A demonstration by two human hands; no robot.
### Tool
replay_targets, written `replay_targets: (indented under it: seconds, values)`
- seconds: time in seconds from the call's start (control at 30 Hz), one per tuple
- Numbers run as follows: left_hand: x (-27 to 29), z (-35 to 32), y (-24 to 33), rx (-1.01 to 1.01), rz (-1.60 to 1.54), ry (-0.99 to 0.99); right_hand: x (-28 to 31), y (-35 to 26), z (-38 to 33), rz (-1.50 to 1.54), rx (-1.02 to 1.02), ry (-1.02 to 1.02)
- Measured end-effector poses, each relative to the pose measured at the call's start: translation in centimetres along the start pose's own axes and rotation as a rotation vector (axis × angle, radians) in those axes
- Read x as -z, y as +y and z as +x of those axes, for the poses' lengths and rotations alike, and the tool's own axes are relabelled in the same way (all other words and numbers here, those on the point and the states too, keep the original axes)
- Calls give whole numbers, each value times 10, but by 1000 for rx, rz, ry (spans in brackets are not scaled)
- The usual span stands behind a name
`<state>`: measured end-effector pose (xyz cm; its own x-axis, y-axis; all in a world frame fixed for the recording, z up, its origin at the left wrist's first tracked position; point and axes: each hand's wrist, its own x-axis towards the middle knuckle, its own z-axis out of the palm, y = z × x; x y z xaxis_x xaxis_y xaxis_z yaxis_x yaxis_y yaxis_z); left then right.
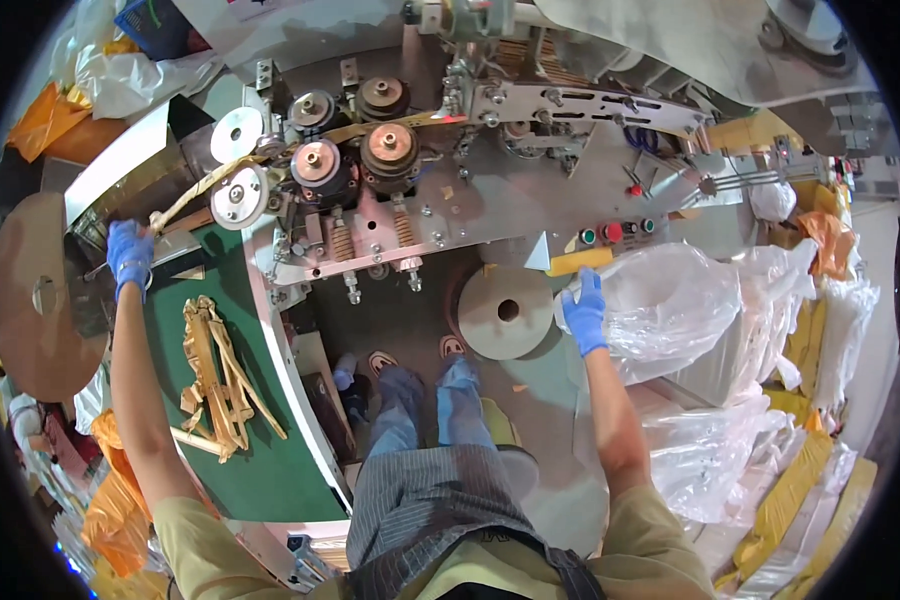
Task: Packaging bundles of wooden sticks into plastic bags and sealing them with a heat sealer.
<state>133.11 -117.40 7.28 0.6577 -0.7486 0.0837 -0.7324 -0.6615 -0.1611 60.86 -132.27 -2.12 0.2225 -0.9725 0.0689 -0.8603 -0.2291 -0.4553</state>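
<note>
My left hand (pixel 130 257), in a blue glove, is at the far end of the green belt. Its fingers look curled, but what lies in them is hidden. Right beside the fingertips is the end of a twisted brown paper strip (pixel 195 192), which runs from between two pale discs of the machine (pixel 450 215). My right hand (pixel 584 312), gloved too, reaches the machine's front edge with its fingers stretched out. It is beside a clear plastic bag (pixel 670 300) and just below a yellow block (pixel 580 262). Crumpled brown paper strips (pixel 210 375) lie on the green belt (pixel 280 480).
Copper-topped rollers (pixel 390 147) stand on the machine. Push buttons (pixel 612 232) sit above the yellow block. A large paper roll (pixel 510 312) is below the machine's front edge. At the left stands a big brown disc (pixel 40 330). Plastic-wrapped packs (pixel 700 450) are stacked at the right.
</note>
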Motion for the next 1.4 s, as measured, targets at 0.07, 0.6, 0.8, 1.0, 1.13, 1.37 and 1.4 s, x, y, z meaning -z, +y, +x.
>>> replay_targets:
  seconds: [0.07,0.6,0.8,1.0,1.13,1.37,1.4]
  values:
    - [2,-20,15,123,-44,-234,-4,14,5,-37,-3,-8]
    - [71,-100,556,-729,-475,74,1,44,40,-114,96,43]
    - [77,-81,597,-563,-504,148,4,52,48,-47,135,-64]
    - [81,-77,618,-575,-411,345,5,61,54,3,67,-75]
    - [72,-79,613,-444,-520,312,7,62,56,36,53,-78]
    - [83,-83,612,-610,-451,248,11,60,58,77,37,-75]
    - [85,-85,610,-674,-493,249,12,60,58,73,38,-67]
